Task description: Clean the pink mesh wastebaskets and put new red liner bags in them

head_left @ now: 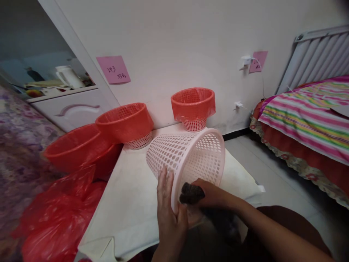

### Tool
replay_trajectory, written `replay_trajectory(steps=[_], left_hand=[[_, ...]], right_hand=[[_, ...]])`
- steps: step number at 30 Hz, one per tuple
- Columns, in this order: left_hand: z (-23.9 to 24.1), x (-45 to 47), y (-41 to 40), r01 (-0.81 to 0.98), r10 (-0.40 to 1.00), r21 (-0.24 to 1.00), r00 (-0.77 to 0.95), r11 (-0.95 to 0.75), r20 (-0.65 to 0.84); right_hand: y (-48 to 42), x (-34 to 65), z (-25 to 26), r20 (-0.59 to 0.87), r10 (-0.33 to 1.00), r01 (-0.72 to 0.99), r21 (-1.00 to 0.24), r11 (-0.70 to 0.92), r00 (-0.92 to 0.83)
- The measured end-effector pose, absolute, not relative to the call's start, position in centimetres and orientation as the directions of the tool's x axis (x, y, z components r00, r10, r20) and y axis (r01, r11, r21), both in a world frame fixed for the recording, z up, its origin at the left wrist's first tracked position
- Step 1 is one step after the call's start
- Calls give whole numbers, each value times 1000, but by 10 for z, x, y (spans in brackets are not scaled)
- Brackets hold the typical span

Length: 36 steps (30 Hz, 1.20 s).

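Note:
A pale pink perforated plastic wastebasket (169, 151) lies on its side on the white-covered table (131, 196), its mouth turned toward me and to the right. My left hand (170, 214) grips the near part of its rim, with the fingers stretched along the outer wall. In my right hand (209, 194) is a dark, bunched cloth (191, 193), held at the mouth of the wastebasket, against or just inside the rim. Part of the cloth hangs below the hand and is blurred.
Wastebaskets with red bag liners stand at the back, one in the middle (193, 105) and one at left (124, 123). More red-lined ones (73, 145) and loose red plastic bags (65, 218) are at the left. A bed (313, 120) stands right.

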<state>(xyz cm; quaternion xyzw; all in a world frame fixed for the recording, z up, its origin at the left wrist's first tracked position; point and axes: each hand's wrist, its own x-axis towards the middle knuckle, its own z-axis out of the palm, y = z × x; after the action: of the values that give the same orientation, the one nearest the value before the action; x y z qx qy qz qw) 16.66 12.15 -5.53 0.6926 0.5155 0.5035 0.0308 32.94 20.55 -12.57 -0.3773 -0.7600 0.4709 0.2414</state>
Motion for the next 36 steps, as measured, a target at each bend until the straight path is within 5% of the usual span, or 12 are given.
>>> replay_trajectory(steps=[3, 5, 10, 13, 16, 20, 23, 25, 28, 30, 33, 36], left_hand=[[-34, 161, 121, 697, 752, 539, 0, -473, 659], [-19, 155, 116, 734, 774, 511, 33, -448, 632], [0, 145, 104, 808, 800, 433, 77, -400, 595], [1, 146, 108, 807, 802, 433, 81, -401, 592], [1, 150, 115, 793, 811, 456, 79, -403, 579], [-2, 154, 119, 772, 806, 476, 79, -421, 586], [-7, 152, 118, 785, 778, 430, 102, -446, 621], [-10, 149, 117, 792, 755, 395, 122, -465, 644], [-11, 145, 115, 789, 738, 387, 119, -477, 665], [-11, 144, 112, 793, 743, 399, 100, -461, 662], [-17, 146, 105, 800, 766, 430, 54, -417, 641], [-36, 151, 95, 777, 741, 486, -37, -401, 670]], right_hand=[[201, 317, -126, -20, 687, 74, -996, 50, -726], [198, 309, -125, 14, 664, 57, -995, 86, -748], [202, 313, -105, 426, 783, 427, -668, 610, -453], [220, 328, -91, 570, 786, 669, -488, 560, -241], [235, 332, -96, 451, 867, 792, -439, 424, -214], [230, 310, -116, 154, 911, 729, -555, 401, -384], [215, 290, -120, 4, 784, 478, -791, 383, -621], [209, 279, -119, -13, 638, 171, -967, 187, -770], [210, 273, -122, 31, 574, -38, -999, -2, -818], [218, 277, -127, 33, 681, 116, -978, 172, -732], [235, 293, -125, 232, 871, 487, -753, 443, -433], [250, 308, -113, 483, 849, 679, -550, 486, -216]])
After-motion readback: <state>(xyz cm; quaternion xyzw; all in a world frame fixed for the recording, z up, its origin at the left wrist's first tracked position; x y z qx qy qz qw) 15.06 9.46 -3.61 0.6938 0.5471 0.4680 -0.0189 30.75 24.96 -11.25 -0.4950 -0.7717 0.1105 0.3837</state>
